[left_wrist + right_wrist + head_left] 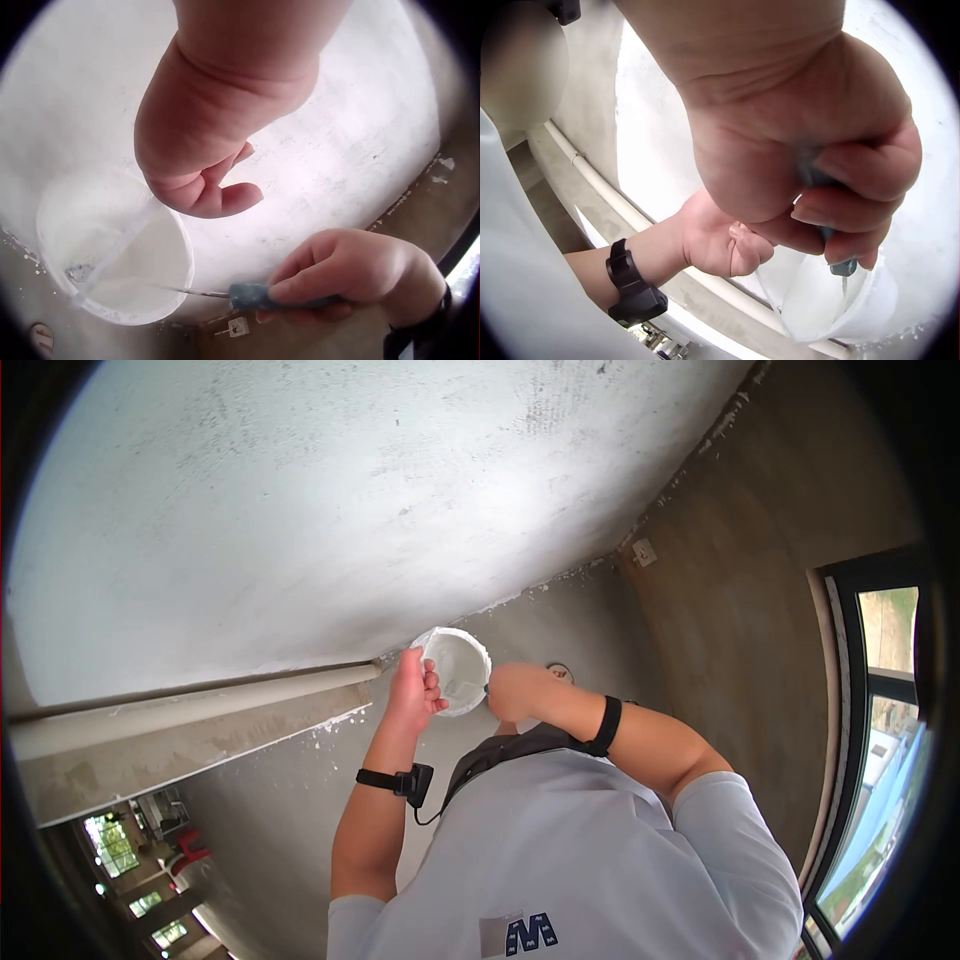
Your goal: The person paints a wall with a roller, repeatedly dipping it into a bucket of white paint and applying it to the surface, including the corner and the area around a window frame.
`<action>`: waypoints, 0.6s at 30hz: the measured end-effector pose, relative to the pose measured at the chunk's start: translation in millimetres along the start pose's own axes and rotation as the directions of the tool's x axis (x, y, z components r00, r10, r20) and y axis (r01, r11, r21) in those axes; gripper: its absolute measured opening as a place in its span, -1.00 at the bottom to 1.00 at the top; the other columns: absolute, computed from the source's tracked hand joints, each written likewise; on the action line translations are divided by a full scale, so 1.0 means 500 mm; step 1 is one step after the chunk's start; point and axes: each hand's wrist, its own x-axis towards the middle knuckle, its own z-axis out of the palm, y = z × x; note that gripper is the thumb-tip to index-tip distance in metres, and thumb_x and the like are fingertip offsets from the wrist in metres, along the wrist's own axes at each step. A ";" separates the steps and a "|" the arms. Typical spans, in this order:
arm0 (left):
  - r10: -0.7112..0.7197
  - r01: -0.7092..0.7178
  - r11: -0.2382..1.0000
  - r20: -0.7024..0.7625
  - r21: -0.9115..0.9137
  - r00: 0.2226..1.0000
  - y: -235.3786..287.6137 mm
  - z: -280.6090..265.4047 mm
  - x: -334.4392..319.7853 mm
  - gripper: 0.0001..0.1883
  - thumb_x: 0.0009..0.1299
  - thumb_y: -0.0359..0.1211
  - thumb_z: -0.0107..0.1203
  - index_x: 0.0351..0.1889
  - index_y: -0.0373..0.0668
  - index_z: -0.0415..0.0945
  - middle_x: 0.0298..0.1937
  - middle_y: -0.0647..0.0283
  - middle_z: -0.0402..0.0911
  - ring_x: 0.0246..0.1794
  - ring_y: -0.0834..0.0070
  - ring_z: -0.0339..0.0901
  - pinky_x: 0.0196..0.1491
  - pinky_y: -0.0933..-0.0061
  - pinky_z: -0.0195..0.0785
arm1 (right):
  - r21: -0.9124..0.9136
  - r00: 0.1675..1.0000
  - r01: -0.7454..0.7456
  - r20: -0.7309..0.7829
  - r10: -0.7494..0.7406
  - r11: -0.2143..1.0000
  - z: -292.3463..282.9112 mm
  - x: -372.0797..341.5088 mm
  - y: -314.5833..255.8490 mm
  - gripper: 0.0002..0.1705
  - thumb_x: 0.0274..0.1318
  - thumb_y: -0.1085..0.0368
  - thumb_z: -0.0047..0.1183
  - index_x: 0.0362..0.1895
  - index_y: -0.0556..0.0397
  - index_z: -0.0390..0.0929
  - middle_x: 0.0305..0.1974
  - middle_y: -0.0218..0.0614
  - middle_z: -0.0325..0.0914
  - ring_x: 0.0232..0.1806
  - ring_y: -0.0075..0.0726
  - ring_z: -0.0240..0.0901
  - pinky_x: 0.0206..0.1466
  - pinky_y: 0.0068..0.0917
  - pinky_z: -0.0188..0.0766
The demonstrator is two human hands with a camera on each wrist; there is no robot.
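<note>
A white bucket (487, 660), coated with white residue, is in front of the person's body close to the wall. At its left rim the left hand (412, 690) has its fingers curled; in the left wrist view a pale strap-like bail (120, 251) rises across the bucket's mouth to that hand. The right hand (522, 692) grips the blue-green handle (251, 295) of a tool. Its thin metal shank (199, 292) reaches over the rim into the bucket, where the tool's far end is hard to make out. In the right wrist view the handle's end shows below the curled fingers.
A large white-coated wall (330, 490) rises ahead. A pale pipe (220, 710) runs along a ledge at left. A dark-framed window (880, 690) is at right, a wall socket (644, 552) in the far corner. A sandalled foot (43, 339) stands on the grey floor below.
</note>
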 end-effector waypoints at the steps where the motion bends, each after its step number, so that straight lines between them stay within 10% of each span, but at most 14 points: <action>1: -0.003 0.003 1.000 -0.004 0.012 1.000 0.001 0.009 0.002 -0.63 0.42 0.13 -0.03 -0.34 0.07 0.36 -0.63 0.56 0.18 -0.70 0.65 0.06 -0.44 0.33 0.27 | -0.001 1.000 -0.004 0.002 0.004 1.000 0.000 0.005 0.005 -0.71 0.03 0.39 0.04 -0.20 0.17 0.76 -0.15 0.04 0.73 -0.08 0.14 0.69 -0.02 -0.05 0.61; 18: -0.055 0.032 0.983 0.122 0.182 0.991 0.061 0.071 0.054 -0.68 0.42 0.05 0.01 -0.35 0.07 0.36 -0.62 0.55 0.22 -0.68 0.64 0.07 -0.41 0.37 0.24 | 0.135 0.965 -0.248 -0.054 0.257 0.959 -0.034 -0.072 -0.006 -0.72 -0.05 0.32 0.11 -0.26 0.11 0.78 -0.22 -0.02 0.73 -0.14 0.13 0.69 -0.09 -0.03 0.59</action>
